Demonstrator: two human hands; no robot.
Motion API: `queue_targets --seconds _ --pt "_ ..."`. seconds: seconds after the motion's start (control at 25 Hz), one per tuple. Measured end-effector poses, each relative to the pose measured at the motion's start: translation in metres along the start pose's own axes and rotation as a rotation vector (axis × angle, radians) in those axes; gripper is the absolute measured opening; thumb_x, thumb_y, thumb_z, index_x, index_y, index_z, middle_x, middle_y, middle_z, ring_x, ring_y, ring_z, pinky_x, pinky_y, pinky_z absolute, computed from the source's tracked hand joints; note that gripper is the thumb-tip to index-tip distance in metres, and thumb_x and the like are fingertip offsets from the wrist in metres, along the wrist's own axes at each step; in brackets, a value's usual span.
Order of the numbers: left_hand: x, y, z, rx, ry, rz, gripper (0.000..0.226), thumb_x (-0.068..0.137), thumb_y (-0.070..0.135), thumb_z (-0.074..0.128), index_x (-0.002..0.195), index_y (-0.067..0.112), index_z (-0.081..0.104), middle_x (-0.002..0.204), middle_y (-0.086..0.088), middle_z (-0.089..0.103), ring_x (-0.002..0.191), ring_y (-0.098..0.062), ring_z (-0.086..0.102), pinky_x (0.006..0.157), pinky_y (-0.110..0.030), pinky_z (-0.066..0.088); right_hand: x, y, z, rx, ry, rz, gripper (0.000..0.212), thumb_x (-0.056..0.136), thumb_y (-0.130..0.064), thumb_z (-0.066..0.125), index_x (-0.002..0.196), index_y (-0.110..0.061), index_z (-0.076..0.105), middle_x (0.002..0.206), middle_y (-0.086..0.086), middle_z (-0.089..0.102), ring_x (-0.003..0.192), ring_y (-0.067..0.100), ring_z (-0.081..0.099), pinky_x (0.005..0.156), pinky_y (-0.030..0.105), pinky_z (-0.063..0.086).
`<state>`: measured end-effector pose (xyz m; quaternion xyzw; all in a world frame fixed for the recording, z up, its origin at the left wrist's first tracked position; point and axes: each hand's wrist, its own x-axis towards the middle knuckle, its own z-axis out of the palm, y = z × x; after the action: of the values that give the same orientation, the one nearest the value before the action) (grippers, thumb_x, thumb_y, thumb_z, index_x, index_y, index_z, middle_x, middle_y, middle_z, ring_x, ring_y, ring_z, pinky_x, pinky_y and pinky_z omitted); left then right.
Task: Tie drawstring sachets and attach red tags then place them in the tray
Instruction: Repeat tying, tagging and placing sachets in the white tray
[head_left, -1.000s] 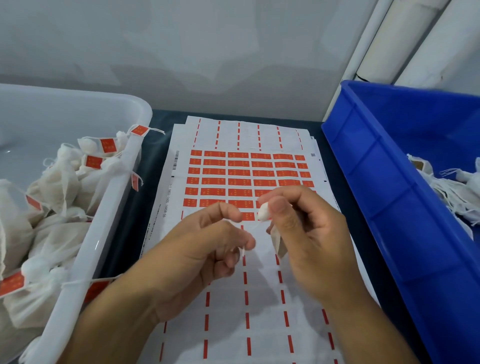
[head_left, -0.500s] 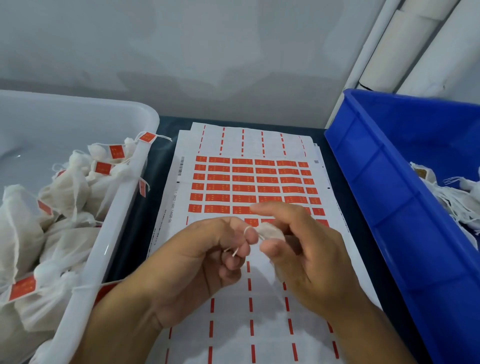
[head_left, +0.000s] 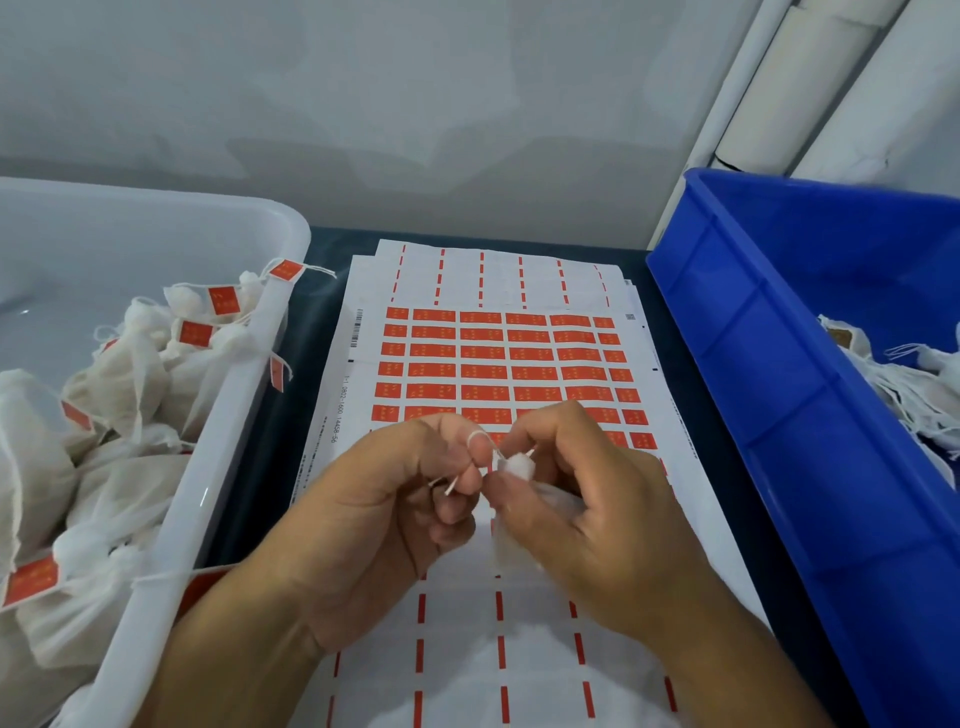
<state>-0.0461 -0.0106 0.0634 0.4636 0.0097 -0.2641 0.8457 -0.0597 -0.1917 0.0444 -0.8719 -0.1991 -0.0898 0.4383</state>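
Note:
A small white sachet (head_left: 519, 467) is pinched at its gathered neck by my right hand (head_left: 587, 509); its body hangs hidden under that palm. My left hand (head_left: 395, 499) pinches the white drawstring (head_left: 480, 439), which loops over its fingertips. Both hands hover over a sheet of red tag stickers (head_left: 498, 364) lying between the two bins. The white tray (head_left: 218, 441) on the left holds several tied sachets with red tags (head_left: 223, 300).
A blue bin (head_left: 769, 415) on the right holds untied sachets (head_left: 914, 384) with loose strings. Peeled rows of the sticker sheet show only red dashes near the front. A grey wall and white pipes stand behind the dark table.
My left hand has drawn the string into a loop over its fingertips and come closer to the right hand. The sachet's neck now points left, toward the left fingers.

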Motion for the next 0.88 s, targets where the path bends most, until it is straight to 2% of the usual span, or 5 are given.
queue_targets --seconds 0.16,0.36,0.6,0.76,0.88 --pt "0.001 -0.002 -0.002 -0.008 0.015 0.033 0.01 0.058 0.016 0.069 0.064 0.008 0.069 0.06 -0.004 0.053 0.048 -0.009 0.045 0.047 -0.022 0.045 0.001 0.004 -0.004 -0.126 -0.021 -0.029 0.044 0.093 -0.079 0.034 0.123 -0.05 0.049 0.085 -0.05 0.051 0.082 -0.016 0.059 0.069 0.002 0.046" --pt "0.004 -0.003 -0.001 0.102 0.128 0.001 0.008 0.068 0.014 0.064 0.065 0.014 0.072 0.062 -0.004 0.054 0.051 -0.009 0.048 0.051 -0.023 0.048 -0.001 0.009 -0.002 -0.107 -0.042 -0.022 0.043 0.099 -0.074 0.029 0.116 -0.045 0.057 0.094 -0.032 0.064 0.091 -0.002 0.065 0.07 0.01 0.05" --pt "0.014 -0.014 -0.013 0.895 0.491 0.203 0.018 0.092 0.047 0.065 0.109 0.051 0.06 0.088 0.027 0.067 0.079 0.004 0.067 0.055 -0.012 0.052 0.002 0.022 -0.001 -0.098 0.184 0.223 0.033 0.095 -0.074 0.04 0.099 -0.046 0.055 0.096 -0.035 0.065 0.096 -0.01 0.064 0.065 0.002 0.048" --pt "0.018 -0.016 -0.035 1.311 0.758 0.239 0.057 0.087 0.052 0.07 0.134 0.052 0.039 0.132 0.023 0.052 0.114 -0.008 0.06 0.093 -0.033 0.054 0.007 0.029 -0.012 -0.087 0.374 0.342 0.021 0.091 -0.064 0.052 0.093 -0.043 0.056 0.088 -0.036 0.065 0.09 -0.018 0.062 0.054 -0.001 0.045" --pt "0.017 -0.018 -0.046 1.409 0.8 0.213 0.066 0.083 0.054 0.073 0.138 0.047 0.037 0.143 0.014 0.051 0.125 -0.017 0.057 0.104 -0.041 0.048 0.009 0.032 -0.02 -0.052 0.428 0.417 0.023 0.088 -0.064 0.053 0.094 -0.042 0.054 0.085 -0.038 0.064 0.087 -0.027 0.057 0.049 -0.002 0.041"
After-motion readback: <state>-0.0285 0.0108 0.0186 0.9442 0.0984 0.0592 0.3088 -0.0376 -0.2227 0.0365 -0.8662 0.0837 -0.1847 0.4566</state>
